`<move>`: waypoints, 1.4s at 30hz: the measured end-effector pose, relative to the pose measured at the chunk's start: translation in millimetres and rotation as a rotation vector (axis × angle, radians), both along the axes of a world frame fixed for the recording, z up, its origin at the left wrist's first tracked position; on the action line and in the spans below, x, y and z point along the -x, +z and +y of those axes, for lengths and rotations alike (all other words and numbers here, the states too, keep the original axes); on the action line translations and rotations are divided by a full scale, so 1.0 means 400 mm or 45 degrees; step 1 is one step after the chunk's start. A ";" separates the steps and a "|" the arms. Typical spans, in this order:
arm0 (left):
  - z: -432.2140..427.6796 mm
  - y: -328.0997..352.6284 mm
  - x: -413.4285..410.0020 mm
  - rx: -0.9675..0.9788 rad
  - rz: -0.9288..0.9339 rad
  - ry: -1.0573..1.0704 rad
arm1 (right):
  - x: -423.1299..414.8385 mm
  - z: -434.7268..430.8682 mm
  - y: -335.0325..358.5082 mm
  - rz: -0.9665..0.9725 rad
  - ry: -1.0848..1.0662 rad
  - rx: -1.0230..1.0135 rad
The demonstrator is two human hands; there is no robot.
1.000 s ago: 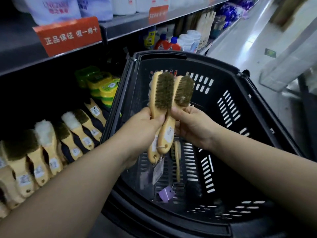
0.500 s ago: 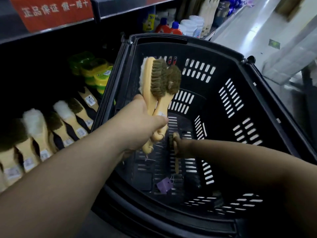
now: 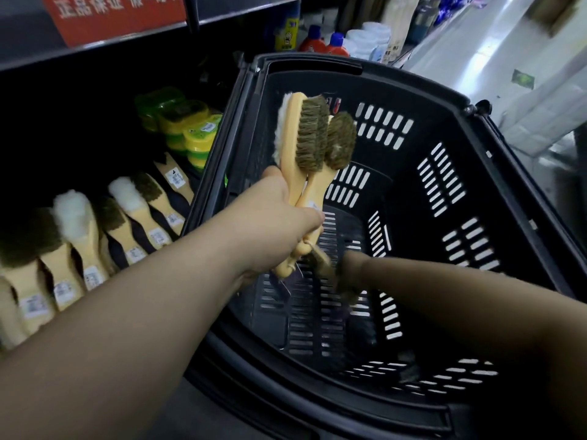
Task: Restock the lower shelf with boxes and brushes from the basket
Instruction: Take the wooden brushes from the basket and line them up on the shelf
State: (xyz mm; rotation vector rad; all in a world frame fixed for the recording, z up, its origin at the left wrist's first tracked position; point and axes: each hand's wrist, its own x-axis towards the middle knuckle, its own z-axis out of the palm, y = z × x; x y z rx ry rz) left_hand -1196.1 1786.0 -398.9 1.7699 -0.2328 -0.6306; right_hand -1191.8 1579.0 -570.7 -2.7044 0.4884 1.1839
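Observation:
My left hand point(image 3: 279, 223) grips two wooden brushes point(image 3: 311, 134) by their handles and holds them upright over the black plastic basket point(image 3: 413, 77). Their brown bristles face right, and one has white fleece on its back. Low inside the basket, my right hand point(image 3: 349, 268) closes round a third brush point(image 3: 319, 258), which is blurred. On the lower shelf to the left, a row of the same brushes point(image 3: 133, 198) lies with the handles toward me.
Green and yellow round tins point(image 3: 190, 128) are stacked on the shelf behind the brush row. A red sign point(image 3: 117, 14) hangs on the shelf edge above. Bottles point(image 3: 336, 42) stand beyond the basket. The aisle floor point(image 3: 476, 42) runs off to the upper right.
My right hand let go of the second brush, leaving both in my left hand. It then dropped to the basket floor and took hold of another brush there.

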 end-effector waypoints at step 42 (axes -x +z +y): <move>0.630 -0.230 0.154 0.619 0.486 1.434 | 0.078 0.870 0.265 -0.550 -0.896 -1.147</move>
